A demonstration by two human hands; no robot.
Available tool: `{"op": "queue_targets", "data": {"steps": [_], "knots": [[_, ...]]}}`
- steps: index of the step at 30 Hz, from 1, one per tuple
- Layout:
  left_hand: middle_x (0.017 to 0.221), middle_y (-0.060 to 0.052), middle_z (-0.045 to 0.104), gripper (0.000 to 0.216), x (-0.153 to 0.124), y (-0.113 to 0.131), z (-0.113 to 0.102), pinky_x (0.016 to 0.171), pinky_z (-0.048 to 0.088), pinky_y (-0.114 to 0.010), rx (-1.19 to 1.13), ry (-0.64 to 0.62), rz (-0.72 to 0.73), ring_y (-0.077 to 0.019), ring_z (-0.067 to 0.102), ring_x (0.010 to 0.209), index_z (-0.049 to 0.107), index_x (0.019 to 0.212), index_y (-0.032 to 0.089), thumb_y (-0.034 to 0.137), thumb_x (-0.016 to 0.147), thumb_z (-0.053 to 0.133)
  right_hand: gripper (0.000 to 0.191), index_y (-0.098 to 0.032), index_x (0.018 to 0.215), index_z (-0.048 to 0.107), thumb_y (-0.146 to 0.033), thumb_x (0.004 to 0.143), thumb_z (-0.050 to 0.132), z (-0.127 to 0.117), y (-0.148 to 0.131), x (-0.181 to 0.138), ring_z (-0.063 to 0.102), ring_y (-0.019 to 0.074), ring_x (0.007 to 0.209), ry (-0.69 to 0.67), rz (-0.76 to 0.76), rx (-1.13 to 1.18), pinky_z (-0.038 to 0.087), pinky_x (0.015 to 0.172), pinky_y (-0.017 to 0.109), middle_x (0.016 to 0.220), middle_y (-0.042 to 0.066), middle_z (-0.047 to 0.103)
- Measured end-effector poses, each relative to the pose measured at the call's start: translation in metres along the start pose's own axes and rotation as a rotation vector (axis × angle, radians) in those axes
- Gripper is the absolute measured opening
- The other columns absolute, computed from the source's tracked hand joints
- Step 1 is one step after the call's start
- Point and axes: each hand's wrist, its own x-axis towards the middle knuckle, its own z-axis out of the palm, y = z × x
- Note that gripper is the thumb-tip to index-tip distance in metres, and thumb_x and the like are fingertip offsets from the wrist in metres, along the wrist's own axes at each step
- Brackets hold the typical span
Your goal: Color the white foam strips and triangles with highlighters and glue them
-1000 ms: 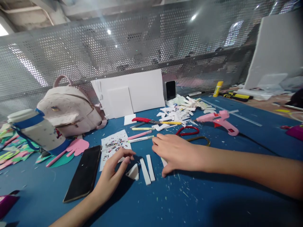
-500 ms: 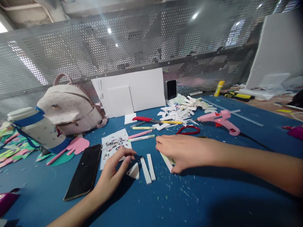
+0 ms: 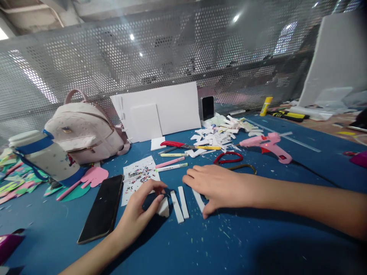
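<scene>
My right hand [image 3: 219, 187] reaches over a narrow white foam strip [image 3: 198, 200], thumb at its near end and fingers toward its far end. The palm hides part of that strip. Left of it, a white strip [image 3: 183, 202] and another white strip [image 3: 176, 207] lie almost parallel on the blue table. My left hand [image 3: 143, 204] is half curled, with a gap between thumb and forefinger, beside a small pointed white foam piece [image 3: 164, 208]. Nothing shows between those fingers, though the hand partly covers the piece.
Beyond my hands lie markers [image 3: 172, 167], red-handled scissors [image 3: 173, 144], white scraps [image 3: 218, 131] and a pink glue gun [image 3: 268, 145] with a lit red light. A phone [image 3: 100, 210], speckled paper [image 3: 139, 173], bottle [image 3: 47, 156] and backpack [image 3: 86, 130] stand or lie left. White boards [image 3: 177, 107] lean behind.
My right hand has shifted slightly left with the white strip, and its thumb has come nearer. An olive scissor handle now shows behind it. My left hand has edged right, over the pointed piece.
</scene>
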Motion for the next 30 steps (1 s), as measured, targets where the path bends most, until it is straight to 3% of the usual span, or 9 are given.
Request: {"op": "queue_targets", "data": {"steps": [5,10,16,23,25,28,30], "knots": [[0.101,-0.001,0.069,0.020,0.001,0.001,0.001,0.088,0.047,-0.028,0.018,-0.002,0.006,-0.0177,0.065,0.097,0.065,0.116,0.027,0.033,0.104,0.050,0.060,-0.010,0.115,0.060,-0.056,0.081,0.081,0.000,-0.004,0.003,0.059,0.0271,0.096,0.022,-0.008,0.055,0.041,0.067,0.035,0.106,0.010,0.064],[0.102,0.000,0.068,0.019,0.001,0.000,0.002,0.090,0.046,-0.028,0.036,0.001,-0.005,-0.0171,0.064,0.099,0.064,0.116,0.028,0.035,0.105,0.050,0.066,-0.008,0.116,0.063,-0.062,0.082,0.077,0.007,-0.011,0.007,0.056,0.0309,0.105,0.100,-0.039,0.048,0.046,0.078,0.039,0.114,0.015,0.062],[0.105,0.000,0.068,0.020,-0.001,-0.001,0.000,0.092,0.046,-0.029,0.059,0.005,-0.013,-0.0171,0.063,0.102,0.063,0.118,0.029,0.037,0.107,0.048,0.060,-0.008,0.117,0.064,-0.056,0.084,0.079,0.008,-0.012,0.007,0.057,0.0314,0.106,0.074,-0.043,0.059,0.049,0.079,0.042,0.115,0.014,0.062],[0.109,0.000,0.066,0.020,-0.003,-0.004,0.001,0.094,0.047,-0.035,0.141,-0.035,0.011,-0.0189,0.062,0.105,0.056,0.123,0.031,0.037,0.107,0.046,0.068,-0.010,0.124,0.060,-0.057,0.080,0.081,0.008,-0.005,0.007,0.055,0.0315,0.112,0.075,-0.080,0.110,0.048,0.084,0.040,0.119,0.013,0.061],[0.119,-0.002,0.064,0.035,-0.004,-0.005,0.004,0.099,0.045,-0.042,0.199,-0.057,0.029,-0.0237,0.060,0.112,0.050,0.133,0.033,0.044,0.101,0.058,0.067,-0.010,0.123,0.060,-0.055,0.079,0.082,0.006,-0.002,0.006,0.055,0.0319,0.111,0.050,-0.070,0.094,0.048,0.083,0.039,0.119,0.014,0.061],[0.132,-0.005,0.060,0.083,-0.006,-0.005,0.010,0.108,0.037,-0.054,0.293,-0.106,0.063,-0.0319,0.055,0.122,0.035,0.148,0.036,0.054,0.082,0.081,0.064,-0.009,0.122,0.059,-0.050,0.080,0.082,0.004,0.000,0.006,0.056,0.0316,0.109,0.029,-0.052,0.076,0.047,0.083,0.040,0.118,0.014,0.062],[0.135,-0.006,0.059,0.098,-0.006,-0.004,0.014,0.114,0.028,-0.060,0.338,-0.128,0.078,-0.0334,0.053,0.124,0.026,0.154,0.037,0.052,0.078,0.085,0.063,-0.009,0.122,0.059,-0.049,0.080,0.083,0.003,0.001,0.005,0.056,0.0315,0.109,0.033,-0.051,0.076,0.047,0.083,0.040,0.117,0.014,0.062]]}}
